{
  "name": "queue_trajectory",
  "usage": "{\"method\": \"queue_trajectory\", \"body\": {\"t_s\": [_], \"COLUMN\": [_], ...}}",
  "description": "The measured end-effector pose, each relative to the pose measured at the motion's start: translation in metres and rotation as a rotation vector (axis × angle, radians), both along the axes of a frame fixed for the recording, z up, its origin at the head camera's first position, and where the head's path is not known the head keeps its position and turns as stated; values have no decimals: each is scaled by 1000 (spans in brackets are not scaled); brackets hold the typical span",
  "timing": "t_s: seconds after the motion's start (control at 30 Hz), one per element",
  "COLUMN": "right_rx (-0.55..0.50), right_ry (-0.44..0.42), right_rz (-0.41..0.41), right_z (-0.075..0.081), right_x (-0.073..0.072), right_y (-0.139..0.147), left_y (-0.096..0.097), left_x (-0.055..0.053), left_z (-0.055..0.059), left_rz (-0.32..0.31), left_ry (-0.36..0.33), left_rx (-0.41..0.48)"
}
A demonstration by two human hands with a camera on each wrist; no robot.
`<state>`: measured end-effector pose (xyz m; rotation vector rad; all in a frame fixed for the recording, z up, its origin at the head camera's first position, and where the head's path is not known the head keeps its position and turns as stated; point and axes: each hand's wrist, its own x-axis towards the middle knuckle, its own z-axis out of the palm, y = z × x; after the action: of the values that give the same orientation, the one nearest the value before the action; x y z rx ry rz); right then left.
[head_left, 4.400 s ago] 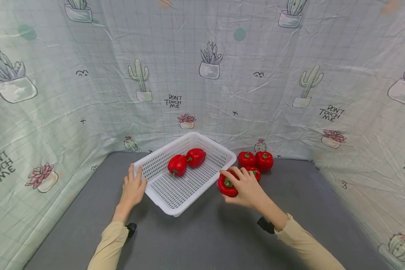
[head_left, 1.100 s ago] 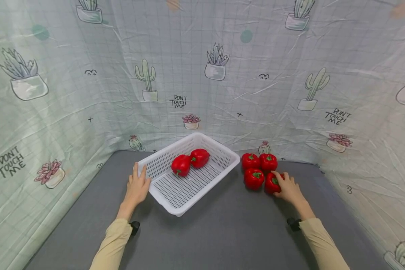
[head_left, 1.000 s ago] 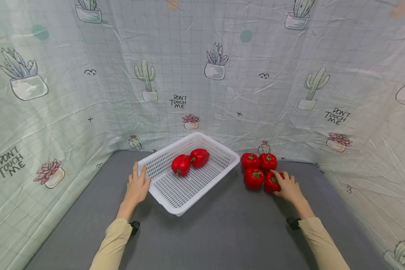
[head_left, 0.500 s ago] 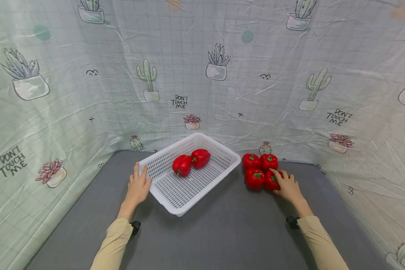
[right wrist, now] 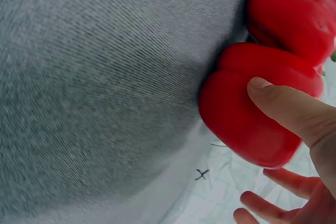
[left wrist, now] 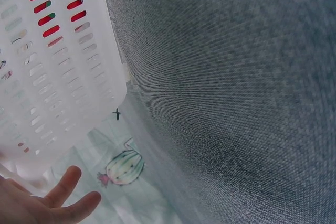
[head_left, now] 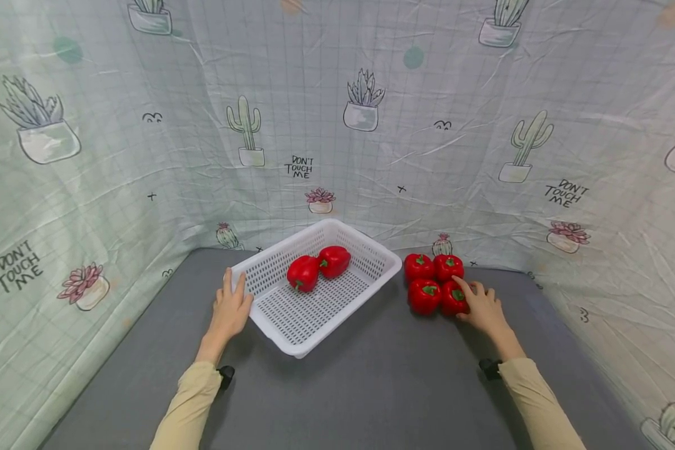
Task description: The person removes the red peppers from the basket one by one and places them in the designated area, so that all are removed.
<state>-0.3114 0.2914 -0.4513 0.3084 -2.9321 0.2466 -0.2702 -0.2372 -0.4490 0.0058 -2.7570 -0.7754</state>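
Two red bell peppers (head_left: 304, 273) lie inside a white perforated plastic basket (head_left: 343, 320). My left hand (head_left: 230, 311) rests on the basket's left rim with its fingers spread. The left wrist view shows two of those fingers (left wrist: 65, 186) straight and apart from the basket's wall. On the right, several more bell peppers (head_left: 424, 296) stand stems up in a tight block. My right hand (head_left: 486, 310) is at the block's front right pepper (head_left: 452, 301). Its thumb (right wrist: 278, 100) lies against that pepper in the right wrist view, and the other fingers are spread loosely beyond it.
A grey cloth (head_left: 360, 394) covers the table. A pale curtain (head_left: 292, 125) printed with cacti and succulents hangs around the back and both sides, its foot close behind the basket and the pepper block.
Over four seconds ago my right hand held a pepper beside the basket; that pepper now stands in the right block. Since half a second ago, its fingers have loosened. My left hand stays put.
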Motion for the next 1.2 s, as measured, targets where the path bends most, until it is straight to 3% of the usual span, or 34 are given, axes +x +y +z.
{"method": "queue_trajectory", "body": {"t_s": [0.17,0.57,0.8,1.2], "right_rx": [12,18,1,-44], "right_ry": [-9,72,182,247], "right_rz": [-10,9,61,196], "right_z": [9,27,41,74], "right_x": [6,22,25,24], "right_y": [-3,-20,-45,-94], "left_y": [-1,-1,-1,-1], "left_x": [-1,-1,0,2], "left_z": [1,3,3,2], "left_rz": [-7,0,1,-7], "left_ry": [0,-11,-6,-22], "left_rx": [-3,-2,-3,-4]}}
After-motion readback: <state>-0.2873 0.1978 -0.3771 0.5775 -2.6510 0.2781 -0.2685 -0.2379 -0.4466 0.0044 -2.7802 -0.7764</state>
